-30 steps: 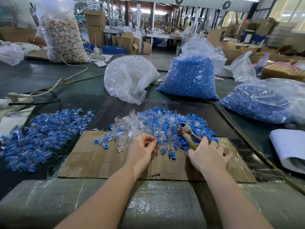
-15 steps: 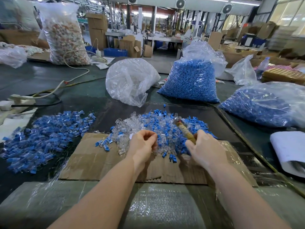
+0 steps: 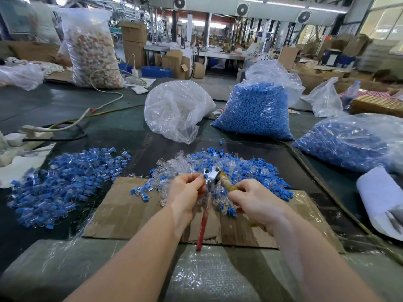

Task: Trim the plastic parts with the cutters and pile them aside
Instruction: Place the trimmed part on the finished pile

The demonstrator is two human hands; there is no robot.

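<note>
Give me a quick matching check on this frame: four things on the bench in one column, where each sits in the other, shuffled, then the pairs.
Things:
1. cutters
2. pile of blue and clear parts
3. empty clear bag
4. cardboard sheet

Places:
A. far middle of the bench, left of the upright bag of blue bits
B. flat under both hands
C. on the dark mat at the left
D. held in the right hand, its head meeting the left hand

Pairs: 1-D, 2-C, 3-A, 4-B
</note>
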